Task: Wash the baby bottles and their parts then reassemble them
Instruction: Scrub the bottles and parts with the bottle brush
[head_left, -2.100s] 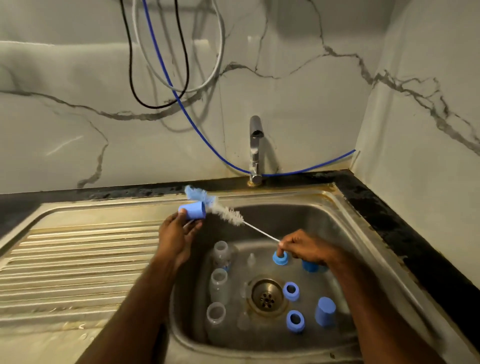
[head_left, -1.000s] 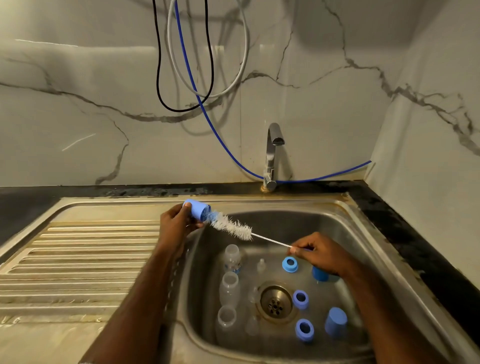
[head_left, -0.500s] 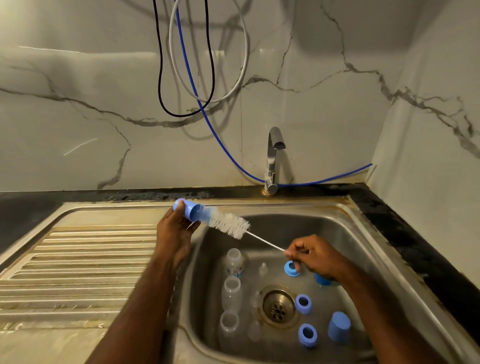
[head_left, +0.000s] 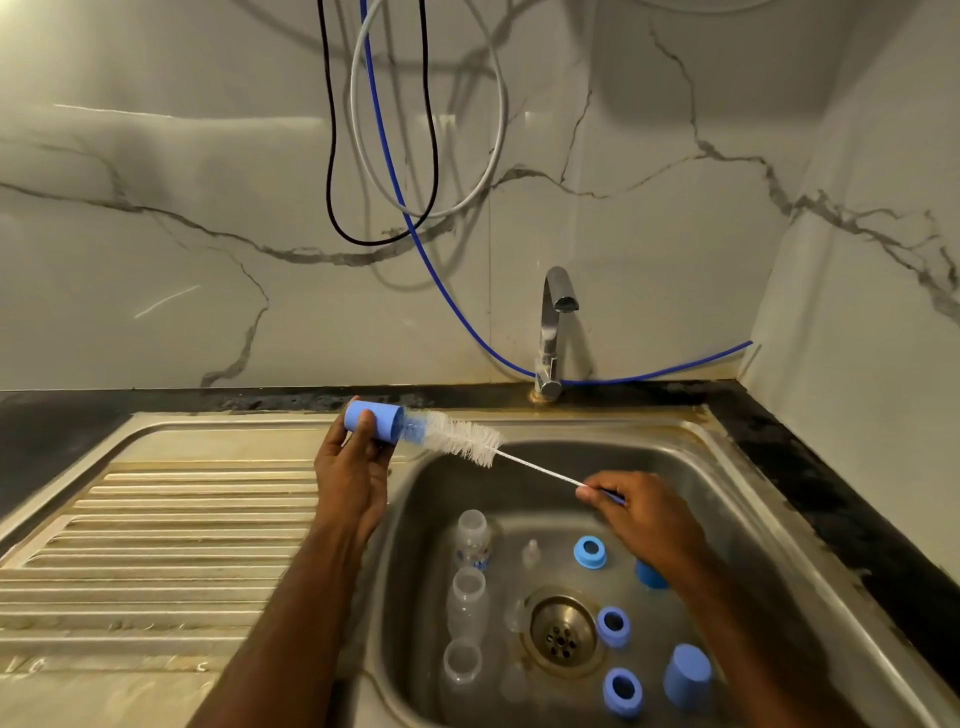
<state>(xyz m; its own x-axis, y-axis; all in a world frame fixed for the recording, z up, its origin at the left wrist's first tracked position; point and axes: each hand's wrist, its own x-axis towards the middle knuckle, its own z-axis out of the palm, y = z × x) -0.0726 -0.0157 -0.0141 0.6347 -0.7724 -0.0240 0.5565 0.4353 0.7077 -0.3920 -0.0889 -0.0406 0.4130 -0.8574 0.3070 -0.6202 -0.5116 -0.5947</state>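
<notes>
Left hand (head_left: 349, 475) grips blue plastic cap (head_left: 373, 421) | right hand (head_left: 641, 517) pinches white bristle brush (head_left: 465, 439) wire | brush runs in line with cap's mouth, tip inside.

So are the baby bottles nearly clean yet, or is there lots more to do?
Lots more. Done: the bottles are taken apart. In hand: the left hand holds one blue cap while the right hand works the bottle brush in it. Left: three clear bottles, the blue rings, another cap and the teats lie in the sink, tap off; nothing is reassembled.
</notes>
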